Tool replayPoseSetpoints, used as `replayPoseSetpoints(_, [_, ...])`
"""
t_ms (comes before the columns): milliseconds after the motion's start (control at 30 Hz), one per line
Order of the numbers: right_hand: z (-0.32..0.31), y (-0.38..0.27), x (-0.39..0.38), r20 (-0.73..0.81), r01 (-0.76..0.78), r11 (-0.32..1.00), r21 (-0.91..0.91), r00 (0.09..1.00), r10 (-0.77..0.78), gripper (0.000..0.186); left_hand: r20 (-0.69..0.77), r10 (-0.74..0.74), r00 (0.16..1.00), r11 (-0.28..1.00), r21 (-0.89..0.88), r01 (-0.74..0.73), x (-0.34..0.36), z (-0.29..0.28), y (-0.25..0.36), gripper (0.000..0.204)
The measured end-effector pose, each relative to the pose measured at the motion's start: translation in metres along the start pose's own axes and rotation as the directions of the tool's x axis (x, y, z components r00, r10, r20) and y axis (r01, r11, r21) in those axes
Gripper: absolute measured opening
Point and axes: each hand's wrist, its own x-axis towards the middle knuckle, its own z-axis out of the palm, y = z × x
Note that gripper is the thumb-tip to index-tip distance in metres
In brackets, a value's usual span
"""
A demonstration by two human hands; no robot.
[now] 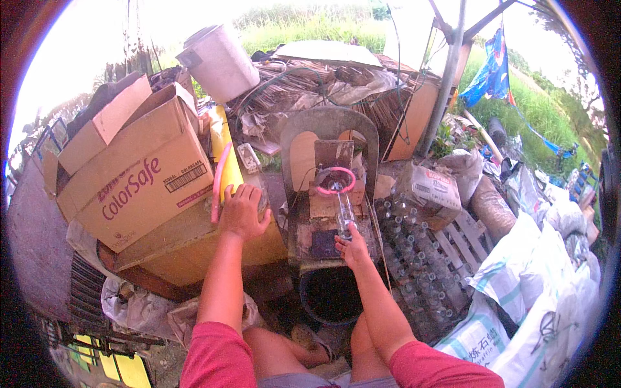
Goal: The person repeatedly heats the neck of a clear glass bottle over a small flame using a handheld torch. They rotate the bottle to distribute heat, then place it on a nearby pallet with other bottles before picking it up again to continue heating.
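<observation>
My right hand (352, 246) is closed round the base end of a clear glass bottle (346, 212), which points away from me. Its far end reaches a pink ring (336, 180) above a worn chair (363, 139); whether they touch I cannot tell. Over the near right edge of the cardboard-topped surface on the left, my left hand (244, 212) has its fingers spread, palm down. Beside those fingers are a pink curved strip (222, 184) and a yellow cylinder (226, 150). What lies under the palm is hidden.
A big open cardboard box (139, 174) takes up the left, with a white bucket (220, 63) behind it. Several clear glass bottles (417, 255) stand right of the chair. White sacks (543, 310) crowd the lower right. A black tub (331, 296) sits between my knees.
</observation>
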Motion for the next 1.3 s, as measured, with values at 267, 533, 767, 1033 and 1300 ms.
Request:
replayPoseSetpoints(267, [0.016, 0.007, 0.002, -0.292, 0.147, 0.912, -0.383, 0.918, -0.270, 0.100, 0.042, -0.009, 0.999, 1.000, -0.002, 0.009, 0.001, -0.002, 0.001, 0.057])
replayPoseSetpoints(533, [0.000, 0.010, 0.022, -0.162, 0.097, 0.995, 0.010, 0.982, -0.094, 0.093, 0.009, 0.002, 1.000, 1.000, -0.014, -0.002, 0.000, -0.002, 0.000, 0.055])
replayPoseSetpoints(767, [-0.006, -0.005, 0.002, -0.094, -0.041, 0.996, -0.077, 0.995, 0.034, 0.093, 0.010, -0.002, 1.000, 1.000, -0.015, 0.002, 0.000, -0.002, 0.001, 0.054])
replayPoseSetpoints(1033, [0.005, 0.017, 0.022, -0.253, 0.231, 0.927, -0.294, 0.917, -0.308, 0.099, 0.017, -0.003, 1.000, 1.000, -0.006, 0.003, 0.000, 0.000, 0.000, 0.054])
replayPoseSetpoints(1300, [-0.002, 0.000, 0.001, 0.021, -0.072, 0.995, 0.068, 0.997, 0.071, 0.087, 0.006, -0.001, 1.000, 1.000, 0.007, 0.001, 0.000, 0.000, 0.001, 0.053])
